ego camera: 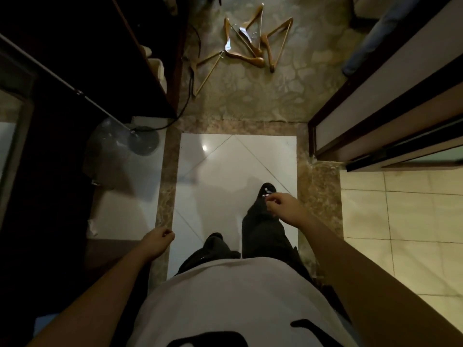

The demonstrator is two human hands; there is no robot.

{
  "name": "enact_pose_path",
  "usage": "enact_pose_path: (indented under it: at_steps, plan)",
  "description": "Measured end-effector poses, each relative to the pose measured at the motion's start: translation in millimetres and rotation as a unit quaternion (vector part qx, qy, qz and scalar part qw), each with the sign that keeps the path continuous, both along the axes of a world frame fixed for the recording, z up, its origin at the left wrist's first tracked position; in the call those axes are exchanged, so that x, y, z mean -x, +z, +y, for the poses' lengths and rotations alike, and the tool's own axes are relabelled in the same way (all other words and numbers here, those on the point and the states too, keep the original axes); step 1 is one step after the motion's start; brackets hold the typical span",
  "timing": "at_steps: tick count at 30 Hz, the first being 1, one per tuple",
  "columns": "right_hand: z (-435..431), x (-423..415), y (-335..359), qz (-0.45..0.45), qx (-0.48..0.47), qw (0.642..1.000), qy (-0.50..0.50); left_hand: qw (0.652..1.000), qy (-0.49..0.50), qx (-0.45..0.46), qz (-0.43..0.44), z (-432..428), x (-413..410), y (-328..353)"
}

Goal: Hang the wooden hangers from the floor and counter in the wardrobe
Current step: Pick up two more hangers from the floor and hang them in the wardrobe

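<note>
Several wooden hangers (pixel 246 46) lie in a loose pile on the patterned floor far ahead of me, some with metal hooks showing. My left hand (pixel 156 240) hangs by my left side with fingers loosely curled and holds nothing. My right hand (pixel 284 206) is out in front of my right leg, fingers loosely curled, and it too holds nothing. Both hands are well short of the hangers. My feet stand on a white glossy tile panel (pixel 225 166).
A dark cabinet (pixel 100 58) stands on the left, with a fan base (pixel 142 140) and a black cable (pixel 190 81) on the floor beside it. A door frame (pixel 375 108) and yellow tiled floor (pixel 400 234) are on the right. A blue cloth (pixel 370 43) hangs top right.
</note>
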State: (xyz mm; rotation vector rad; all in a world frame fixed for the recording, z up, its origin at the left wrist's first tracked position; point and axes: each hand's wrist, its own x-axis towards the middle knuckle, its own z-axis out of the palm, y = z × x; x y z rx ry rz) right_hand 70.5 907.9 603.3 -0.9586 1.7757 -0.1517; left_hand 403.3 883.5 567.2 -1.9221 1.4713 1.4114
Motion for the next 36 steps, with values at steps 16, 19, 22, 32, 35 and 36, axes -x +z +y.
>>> enact_pose_path:
  at_steps: [16,19,22,32,35,36]
  plan:
    - [-88,250,-11,0.031,-0.123,0.984,-0.126,0.987,-0.119,0.017,0.106,-193,303,27]
    - [-125,268,-13,0.035,-0.131,0.986,-0.097,0.99,-0.1,0.019,0.096,-229,309,28]
    - [-176,271,-14,0.025,-0.122,0.99,-0.07,0.995,-0.058,0.025,0.077,-266,298,22]
    - [-409,236,-14,-0.022,-0.064,0.998,0.011,0.999,0.05,-0.009,0.002,-410,237,11]
    - [-475,228,-4,-0.042,-0.03,0.998,0.028,0.999,0.029,-0.006,0.013,-464,237,11]
    - [-494,228,-1,-0.044,-0.017,0.998,0.032,1.0,0.015,-0.004,0.012,-483,241,12]
